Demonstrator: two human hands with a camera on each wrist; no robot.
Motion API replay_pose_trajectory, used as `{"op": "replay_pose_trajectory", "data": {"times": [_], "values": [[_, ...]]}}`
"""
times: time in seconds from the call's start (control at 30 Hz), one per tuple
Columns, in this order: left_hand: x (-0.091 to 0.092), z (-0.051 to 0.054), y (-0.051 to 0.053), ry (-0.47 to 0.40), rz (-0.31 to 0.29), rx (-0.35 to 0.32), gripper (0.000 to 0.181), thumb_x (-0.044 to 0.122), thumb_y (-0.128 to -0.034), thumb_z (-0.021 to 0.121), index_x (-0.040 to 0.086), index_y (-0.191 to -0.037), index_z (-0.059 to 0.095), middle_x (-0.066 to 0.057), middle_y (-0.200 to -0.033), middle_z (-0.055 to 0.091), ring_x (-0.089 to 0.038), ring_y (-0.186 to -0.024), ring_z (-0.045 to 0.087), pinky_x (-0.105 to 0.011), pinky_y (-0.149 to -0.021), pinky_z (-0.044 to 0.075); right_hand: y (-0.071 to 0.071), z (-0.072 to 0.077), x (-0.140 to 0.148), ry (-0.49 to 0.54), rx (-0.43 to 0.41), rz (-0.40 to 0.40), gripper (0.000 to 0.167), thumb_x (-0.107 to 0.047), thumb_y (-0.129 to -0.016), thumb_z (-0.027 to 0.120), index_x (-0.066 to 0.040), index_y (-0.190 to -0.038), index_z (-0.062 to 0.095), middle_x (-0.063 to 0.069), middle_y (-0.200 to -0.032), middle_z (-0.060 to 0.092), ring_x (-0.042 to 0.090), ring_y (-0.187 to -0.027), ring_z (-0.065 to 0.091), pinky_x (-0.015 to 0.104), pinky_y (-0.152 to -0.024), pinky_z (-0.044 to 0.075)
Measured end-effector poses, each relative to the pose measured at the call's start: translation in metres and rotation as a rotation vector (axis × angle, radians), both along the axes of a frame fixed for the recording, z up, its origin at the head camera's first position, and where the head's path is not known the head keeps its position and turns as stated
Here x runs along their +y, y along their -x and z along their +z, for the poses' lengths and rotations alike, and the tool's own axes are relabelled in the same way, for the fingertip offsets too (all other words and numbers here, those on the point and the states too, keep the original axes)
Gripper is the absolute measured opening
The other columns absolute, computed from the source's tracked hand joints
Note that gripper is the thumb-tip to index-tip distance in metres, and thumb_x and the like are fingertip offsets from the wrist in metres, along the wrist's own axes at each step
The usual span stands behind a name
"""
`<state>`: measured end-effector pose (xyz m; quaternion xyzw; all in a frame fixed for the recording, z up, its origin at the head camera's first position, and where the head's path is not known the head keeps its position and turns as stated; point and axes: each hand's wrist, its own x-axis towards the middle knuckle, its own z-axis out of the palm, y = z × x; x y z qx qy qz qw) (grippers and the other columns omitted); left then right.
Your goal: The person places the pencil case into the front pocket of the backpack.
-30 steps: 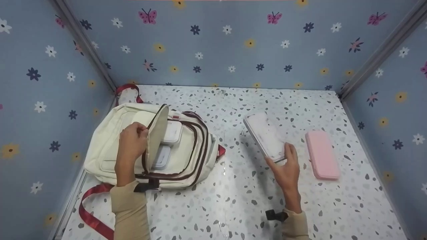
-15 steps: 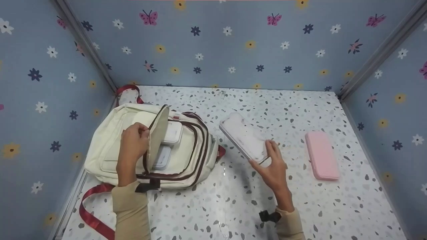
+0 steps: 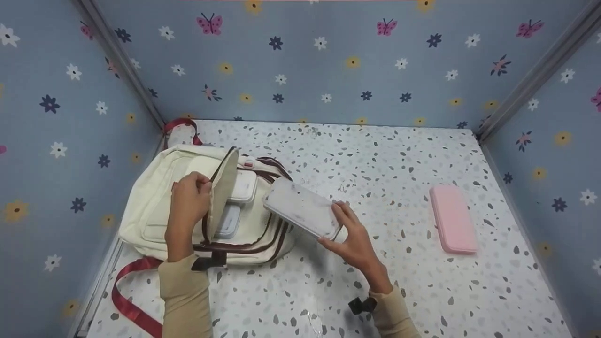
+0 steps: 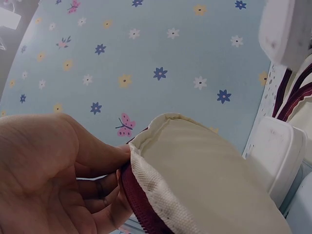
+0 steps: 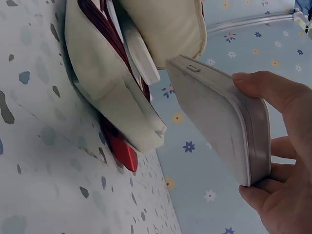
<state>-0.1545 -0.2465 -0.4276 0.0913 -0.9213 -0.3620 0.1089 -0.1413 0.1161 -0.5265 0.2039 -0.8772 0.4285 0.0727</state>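
Observation:
A cream backpack with dark red zips lies on its back at the left. My left hand pinches the edge of its front flap and keeps it lifted. Inside the opened pocket lie a white case and a pale blue-grey case, both partly behind the flap. My right hand grips a white rectangular case by its near end, thumb on one side and fingers on the other. That case is tilted, its far end above the backpack's right part, as the right wrist view also shows.
A pink case lies on the speckled white tabletop at the right. A red strap trails from the backpack toward the front. Blue flowered panels enclose the table at the back and both sides.
My right hand has carried the white case leftward from the table's middle right until it overlaps the backpack. The left hand stays at the flap, and the pink case has not moved.

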Motion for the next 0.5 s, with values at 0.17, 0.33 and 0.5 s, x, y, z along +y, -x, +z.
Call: {"op": "replay_pose_trajectory", "data": {"times": [0.17,0.33,0.5], "values": [[0.0,0.0,0.0,-0.004,0.002,0.007,0.016,0.006,-0.0955,0.051,-0.007,-0.099,0.059,-0.021,-0.091,0.059,-0.033,-0.086,0.056,-0.047,-0.085,0.04,-0.001,-0.003,-0.018,-0.019,0.021,0.098,0.086,-0.038,-0.073,0.081,-0.007,-0.143,0.043,0.012,-0.147,0.041,0.027,-0.132,0.043,0.046,-0.102,0.041],[-0.001,0.0,0.0,-0.006,-0.006,0.03,0.014,0.005,-0.0943,0.052,-0.007,-0.097,0.06,-0.023,-0.09,0.06,-0.036,-0.086,0.056,-0.051,-0.092,0.036,-0.001,-0.006,-0.035,-0.041,0.033,0.168,0.084,-0.039,-0.074,0.08,-0.009,-0.143,0.042,0.009,-0.148,0.04,0.026,-0.131,0.045,0.045,-0.099,0.044],[-0.001,-0.001,-0.001,0.005,-0.017,0.03,0.015,0.005,-0.0947,0.051,-0.007,-0.097,0.06,-0.023,-0.091,0.06,-0.035,-0.086,0.056,-0.047,-0.08,0.04,-0.001,-0.011,-0.049,-0.072,0.043,0.226,0.083,-0.039,-0.076,0.078,-0.008,-0.143,0.042,0.01,-0.147,0.04,0.025,-0.131,0.045,0.041,-0.1,0.043]]}}
